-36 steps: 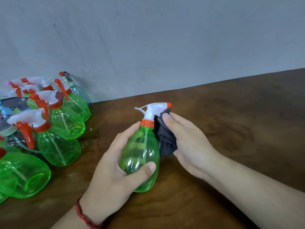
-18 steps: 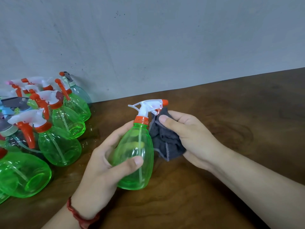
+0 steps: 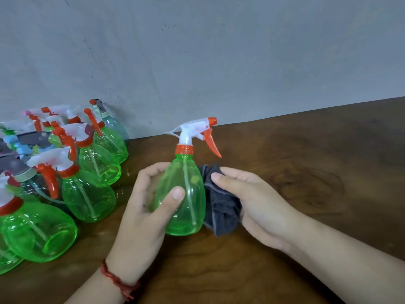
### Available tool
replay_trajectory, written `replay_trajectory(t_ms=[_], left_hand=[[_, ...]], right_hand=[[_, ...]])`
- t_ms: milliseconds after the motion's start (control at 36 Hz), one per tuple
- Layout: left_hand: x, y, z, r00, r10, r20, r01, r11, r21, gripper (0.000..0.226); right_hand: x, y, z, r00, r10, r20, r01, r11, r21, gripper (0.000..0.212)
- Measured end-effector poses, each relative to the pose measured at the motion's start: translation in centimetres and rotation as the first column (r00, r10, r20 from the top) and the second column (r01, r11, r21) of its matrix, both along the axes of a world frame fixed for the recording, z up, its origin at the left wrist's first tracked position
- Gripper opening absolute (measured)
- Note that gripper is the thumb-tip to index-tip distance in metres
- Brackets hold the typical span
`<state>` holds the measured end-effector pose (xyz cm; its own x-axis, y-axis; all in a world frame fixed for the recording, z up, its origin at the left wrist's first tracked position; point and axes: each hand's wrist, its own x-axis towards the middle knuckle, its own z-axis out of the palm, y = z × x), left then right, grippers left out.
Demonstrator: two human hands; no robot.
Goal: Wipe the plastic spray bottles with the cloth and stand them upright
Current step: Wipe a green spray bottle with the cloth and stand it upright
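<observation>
Nearest the camera, the left wrist carries a red braided cord [image 3: 114, 279]. The left hand [image 3: 142, 216] grips a green spray bottle [image 3: 188, 194] around its body: the thumb is curled across the front and the fingers wrap behind, seen through the plastic. The bottle is held nearly upright at the centre of the table [image 3: 285, 270]. Whether its base touches the wood cannot be told. Its wall is see-through and shows the dip tube inside. It has a red collar [image 3: 184, 149] and a white spray head with a red nozzle tip. A red trigger [image 3: 211, 143] hangs on the right side.

The right hand [image 3: 258, 207] holds a dark grey cloth [image 3: 221, 211], the thumb laid over its upper fold and the fingers curled beneath. The cloth is bunched and pressed against the right side of the bottle's body.

The table is dark brown wood with visible grain.

At the left edge of the table is a crowded group of other spray bottles [image 3: 87, 194], touching one another. Most are green with red-and-white heads. The nearest one [image 3: 37, 233] lies on its side, base towards the camera. Further back, some stand leaning. A bluish bottle [image 3: 116, 126] is hard against the wall. Any lettering on the group is too small to read.

Behind everything is a grey, scuffed wall [image 3: 219, 51].
</observation>
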<state>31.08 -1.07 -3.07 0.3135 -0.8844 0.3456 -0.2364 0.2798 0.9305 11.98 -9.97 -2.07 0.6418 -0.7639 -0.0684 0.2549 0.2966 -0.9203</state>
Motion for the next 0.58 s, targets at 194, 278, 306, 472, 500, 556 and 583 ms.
replay_trajectory(t_ms=[194,278,306,472,500,556,583], left_hand=[[0.2,0.3,-0.3,0.97,0.17,0.174,-0.177,0.984,0.03,0.041],[-0.5,0.6,0.2,0.981,0.158,0.113,-0.168,0.981,0.092,0.046],[-0.6,0.7,0.3,0.981,0.145,0.13,-0.159,0.981,0.108,0.056],[-0.2,0.1,-0.2,0.994,0.109,0.014,-0.109,0.979,0.174,0.083],[-0.2,0.1,-0.2,0.996,0.078,-0.045,-0.069,0.984,0.167,0.075],[-0.2,0.2,-0.2,0.989,0.0,-0.146,0.022,0.988,0.15,0.064],[-0.4,0.2,-0.1,0.985,-0.036,-0.166,0.062,0.986,0.152,0.06]], right_hand=[[-0.4,0.0,0.4,0.99,-0.113,-0.089,0.095,0.978,-0.188,0.027],[-0.3,0.3,0.3,0.979,-0.138,-0.153,0.084,0.946,-0.314,0.027],[-0.2,0.4,0.4,0.975,-0.138,-0.172,0.071,0.936,-0.345,0.028],[-0.3,0.2,0.5,0.966,-0.196,-0.171,0.12,0.919,-0.377,0.022],[-0.3,0.1,0.5,0.966,-0.203,-0.158,0.135,0.923,-0.359,0.017],[-0.4,0.1,0.5,0.967,-0.22,-0.127,0.16,0.916,-0.368,0.009],[-0.4,0.2,0.4,0.967,-0.223,-0.12,0.159,0.903,-0.398,0.007]])
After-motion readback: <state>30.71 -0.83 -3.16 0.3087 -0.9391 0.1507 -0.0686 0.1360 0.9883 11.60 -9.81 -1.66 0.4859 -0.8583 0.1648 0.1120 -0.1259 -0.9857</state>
